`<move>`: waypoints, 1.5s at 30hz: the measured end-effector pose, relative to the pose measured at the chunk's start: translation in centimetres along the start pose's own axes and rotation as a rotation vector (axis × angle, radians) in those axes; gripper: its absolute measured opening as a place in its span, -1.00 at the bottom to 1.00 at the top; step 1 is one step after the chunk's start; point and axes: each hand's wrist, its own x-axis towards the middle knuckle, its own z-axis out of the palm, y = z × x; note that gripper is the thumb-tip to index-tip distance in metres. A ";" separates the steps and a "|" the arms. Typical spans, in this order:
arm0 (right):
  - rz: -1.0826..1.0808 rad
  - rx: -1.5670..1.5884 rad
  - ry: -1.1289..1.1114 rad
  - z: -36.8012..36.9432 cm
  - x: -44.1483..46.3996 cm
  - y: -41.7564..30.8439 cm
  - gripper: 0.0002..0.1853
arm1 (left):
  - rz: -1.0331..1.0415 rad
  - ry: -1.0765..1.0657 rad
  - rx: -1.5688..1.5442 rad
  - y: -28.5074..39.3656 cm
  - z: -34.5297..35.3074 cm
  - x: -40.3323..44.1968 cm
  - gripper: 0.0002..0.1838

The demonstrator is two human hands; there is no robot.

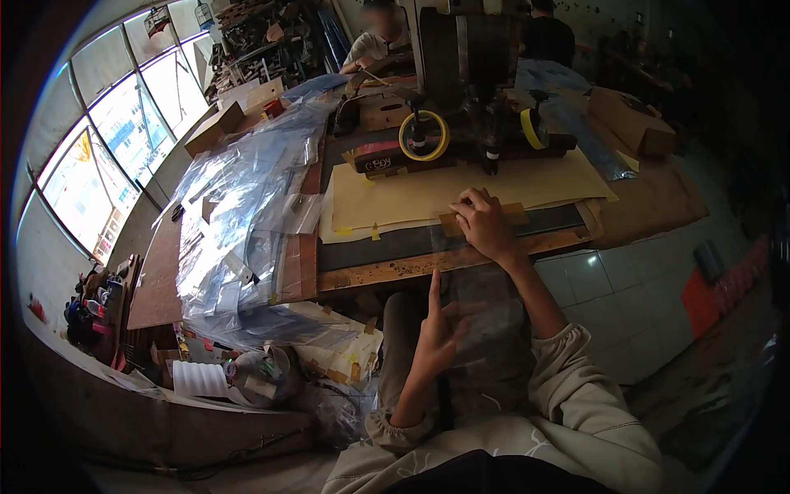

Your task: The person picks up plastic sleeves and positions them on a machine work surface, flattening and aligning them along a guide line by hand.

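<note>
My right hand (485,226) lies over the near part of a cream sheet (395,193), its fingers curled beside a brown strip (512,216). What its fingertips pinch, if anything, is hidden. Lower down, my left hand (436,333) is in front of the table edge with its index finger stretched upward. Its other fingers are blurred and spread to the right. Between the hands a hazy, see-through plastic sheet (487,284) seems to hang over my lap. Pieces of yellow tape stick to the cream sheet's edge.
A machine (477,74) with a dark bar stands behind the sheet, with yellow tape rolls (446,136) on it. Clear plastic sheets (239,222) pile up at left. Cardboard boxes (634,119) stand at right. A person (383,37) sits at the far side; another person (547,37) is farther right.
</note>
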 end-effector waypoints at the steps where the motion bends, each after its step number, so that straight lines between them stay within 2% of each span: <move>1: -0.022 -0.009 0.004 0.1 -0.1 0.1 -0.73 | 0.007 -0.001 0.003 -0.1 0.0 0.0 0.01; 5: -0.053 -0.063 -0.002 0.6 -0.2 0.5 -0.69 | 0.001 -0.002 -0.013 -0.1 0.0 -0.1 0.00; 8: 0.015 -0.155 -0.137 0.3 0.1 0.0 -0.56 | 0.030 0.001 -0.008 -0.4 0.0 0.0 -0.01; 11: 0.050 -0.049 -0.237 0.7 0.8 0.1 -0.44 | 0.056 0.008 0.030 -0.6 -0.1 0.1 0.00; 17: -0.050 0.021 -0.139 0.9 0.6 0.5 -0.47 | 0.061 0.005 0.033 -1.1 -0.1 0.1 0.00; 29: -0.028 0.164 -0.136 0.8 0.8 0.5 -0.67 | 0.024 -0.007 0.045 -0.3 -0.1 -0.1 -0.02; 38: -0.082 0.216 -0.071 0.9 1.0 0.5 -0.68 | 0.085 -0.003 0.055 -1.4 -0.1 0.1 -0.01; 45: -0.020 0.252 -0.046 1.4 0.5 0.5 -0.61 | 0.081 -0.002 0.084 -1.2 -0.1 0.1 -0.01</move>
